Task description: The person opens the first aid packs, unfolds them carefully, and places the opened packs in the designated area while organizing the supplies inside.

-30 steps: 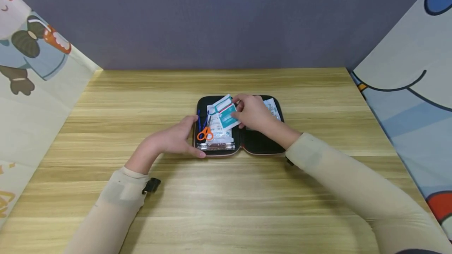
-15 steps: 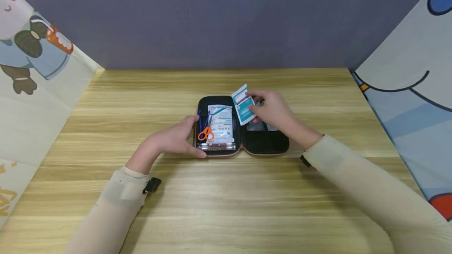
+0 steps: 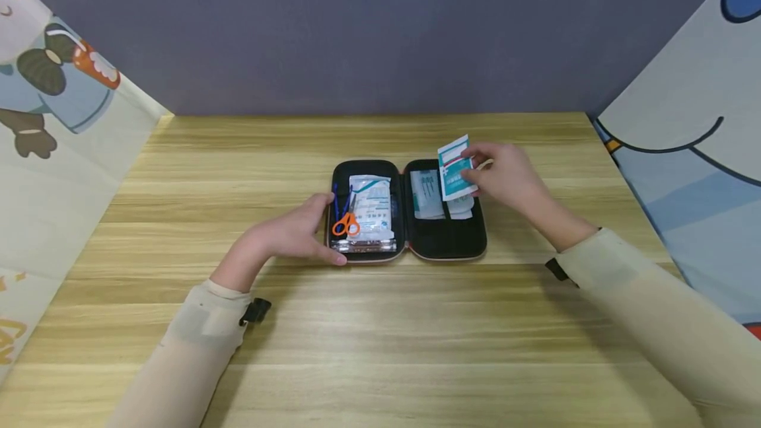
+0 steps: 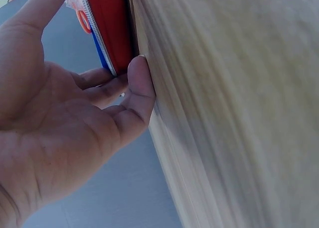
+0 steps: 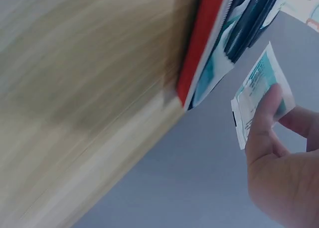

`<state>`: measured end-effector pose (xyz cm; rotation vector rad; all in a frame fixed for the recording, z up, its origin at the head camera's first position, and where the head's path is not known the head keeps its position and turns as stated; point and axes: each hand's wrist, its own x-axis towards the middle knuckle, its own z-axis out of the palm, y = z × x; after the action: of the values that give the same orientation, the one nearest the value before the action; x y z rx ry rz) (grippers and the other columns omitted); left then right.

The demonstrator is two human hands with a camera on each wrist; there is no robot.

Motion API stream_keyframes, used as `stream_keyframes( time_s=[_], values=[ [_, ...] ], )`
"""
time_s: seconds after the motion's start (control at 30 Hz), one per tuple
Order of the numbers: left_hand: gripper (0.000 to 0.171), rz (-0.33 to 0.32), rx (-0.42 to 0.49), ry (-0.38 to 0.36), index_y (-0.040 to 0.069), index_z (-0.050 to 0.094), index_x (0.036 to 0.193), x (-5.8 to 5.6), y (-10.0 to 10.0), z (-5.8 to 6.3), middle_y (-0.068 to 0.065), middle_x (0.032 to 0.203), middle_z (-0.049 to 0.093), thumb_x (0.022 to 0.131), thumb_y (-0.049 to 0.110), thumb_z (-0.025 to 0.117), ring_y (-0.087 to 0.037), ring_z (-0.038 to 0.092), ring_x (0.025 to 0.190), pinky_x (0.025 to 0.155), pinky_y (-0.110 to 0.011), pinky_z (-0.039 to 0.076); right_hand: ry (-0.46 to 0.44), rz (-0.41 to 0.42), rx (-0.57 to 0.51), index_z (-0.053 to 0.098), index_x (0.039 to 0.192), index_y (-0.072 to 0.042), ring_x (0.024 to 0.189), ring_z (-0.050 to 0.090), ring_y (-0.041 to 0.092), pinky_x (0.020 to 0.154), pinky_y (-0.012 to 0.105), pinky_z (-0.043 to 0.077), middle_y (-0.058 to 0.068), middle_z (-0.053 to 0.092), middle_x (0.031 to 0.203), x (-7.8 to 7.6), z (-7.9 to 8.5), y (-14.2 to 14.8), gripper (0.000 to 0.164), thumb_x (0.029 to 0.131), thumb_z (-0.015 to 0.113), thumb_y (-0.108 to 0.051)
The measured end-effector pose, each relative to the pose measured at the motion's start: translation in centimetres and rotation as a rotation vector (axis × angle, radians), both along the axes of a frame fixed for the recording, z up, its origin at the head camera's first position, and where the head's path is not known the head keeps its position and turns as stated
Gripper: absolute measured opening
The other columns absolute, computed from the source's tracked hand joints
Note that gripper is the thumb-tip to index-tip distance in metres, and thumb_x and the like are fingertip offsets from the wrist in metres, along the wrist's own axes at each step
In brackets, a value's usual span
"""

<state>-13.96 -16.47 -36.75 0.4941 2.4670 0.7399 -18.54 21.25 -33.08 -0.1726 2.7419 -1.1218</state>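
An open zip case (image 3: 447, 243), black inside and red outside, lies on the table. My right hand (image 3: 505, 174) pinches a teal-and-white sachet (image 3: 456, 174) between thumb and fingers, held up over the case's right half. In the right wrist view the sachet (image 5: 259, 91) stands tilted, apart from the case. My left hand (image 3: 294, 231) rests with extended fingers against the left side of the case, its thumb at the near corner. Orange-handled scissors (image 3: 346, 224), a blue pair of tweezers-like tools (image 3: 336, 200) and a white sealed packet (image 3: 372, 207) lie in the left half.
More white-and-teal packets (image 3: 427, 193) sit under a black strap in the right half. A clear shiny packet (image 3: 364, 246) lies along the near edge of the left half. The wooden table (image 3: 380, 349) meets a grey wall (image 3: 380, 32) behind.
The right hand has lifted the sachet away from the left half and carried it rightward over the right half, uncovering the white packet. The left hand stays in place.
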Motion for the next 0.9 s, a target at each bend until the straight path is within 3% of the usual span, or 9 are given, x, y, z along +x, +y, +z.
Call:
stream_keyframes(
  time_s=[0.17,0.33,0.47,0.63,0.9],
  values=[
    [0.139,-0.001,0.007,-0.002,-0.004,0.006,0.168,0.0,0.0,0.0,-0.03,0.175,0.013,0.076,0.051,0.094,-0.045,0.015,0.165,0.134,-0.059,0.019,-0.005,0.009,0.06,0.067,0.135,-0.001,0.09,0.072,0.027,0.072,0.042,0.067,0.019,0.063,0.115,0.0,-0.5,1.2,0.036,0.101,0.068,-0.012],
    [0.139,0.013,0.012,-0.021,-0.003,0.005,0.168,0.0,0.1,0.1,-0.029,0.176,0.011,0.076,0.05,0.094,-0.044,0.013,0.165,0.134,-0.059,0.018,-0.039,0.05,0.115,0.069,0.132,0.001,0.078,0.074,0.025,0.066,0.036,0.064,0.019,0.065,0.112,0.0,-1.3,1.7,0.036,0.099,0.071,-0.013],
    [0.138,0.012,0.015,-0.018,-0.004,0.006,0.168,0.1,0.1,0.1,-0.03,0.175,0.012,0.077,0.05,0.094,-0.046,0.014,0.164,0.133,-0.061,0.018,-0.073,0.086,0.144,0.066,0.135,0.003,0.073,0.075,0.03,0.063,0.032,0.059,0.021,0.067,0.112,-0.1,-1.7,1.6,0.038,0.099,0.07,-0.012],
    [0.137,0.008,0.018,-0.012,-0.004,0.007,0.168,0.0,0.0,0.1,-0.03,0.175,0.013,0.076,0.048,0.095,-0.045,0.015,0.165,0.134,-0.059,0.019,-0.115,0.106,0.191,0.06,0.141,0.002,0.069,0.072,0.025,0.065,0.03,0.054,0.021,0.068,0.116,-0.3,-1.9,1.1,0.045,0.1,0.07,-0.013],
    [0.139,0.004,0.008,-0.014,-0.004,0.005,0.168,0.1,0.1,0.2,-0.03,0.175,0.012,0.076,0.049,0.095,-0.044,0.014,0.165,0.134,-0.058,0.018,-0.045,0.127,0.292,0.049,0.154,0.006,0.07,0.056,0.019,0.076,0.037,0.047,0.014,0.069,0.107,-1.0,-2.3,-0.1,0.065,0.099,0.073,-0.02]
  ],
)
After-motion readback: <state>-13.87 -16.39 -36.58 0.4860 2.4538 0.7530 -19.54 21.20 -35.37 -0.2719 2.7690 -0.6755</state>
